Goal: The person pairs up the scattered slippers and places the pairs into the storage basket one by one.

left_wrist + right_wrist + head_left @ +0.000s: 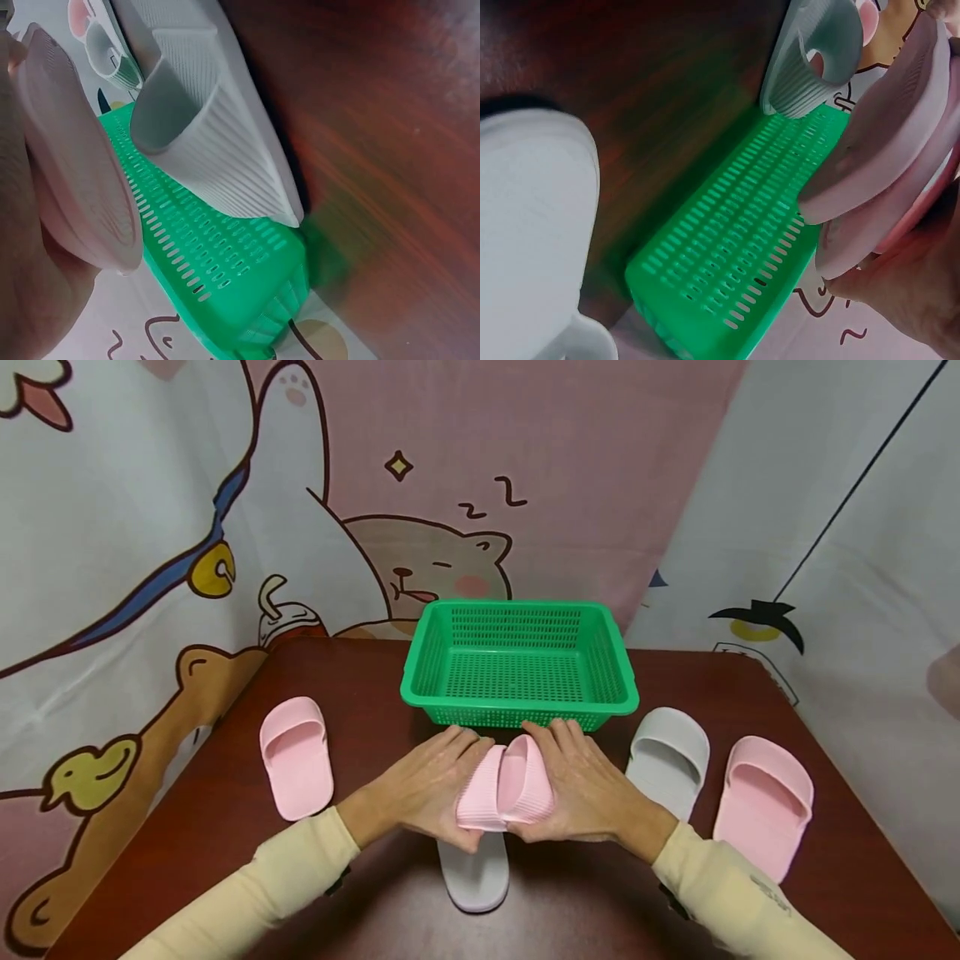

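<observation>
A pair of small pink slippers (pixel 527 793), with ribbed straps, is held up between both hands in front of the basket. My left hand (pixel 431 785) grips them from the left, thumb at the near side and fingers at the far side. From the right, my right hand (pixel 581 785) grips them the same way. The right wrist view shows two pink soles (pixel 881 124) pressed close together. Below the hands, a light grey slipper (pixel 476 877) lies on the table, its strap hidden by the hands in the head view.
A green perforated basket (pixel 517 703) stands at the back middle of the dark red-brown table (pixel 375 893). One pink slipper (pixel 300 768) lies at the left. Another grey slipper (pixel 667 756) and a pink slipper (pixel 761 810) lie at the right. Printed cloth (pixel 570 460) hangs behind.
</observation>
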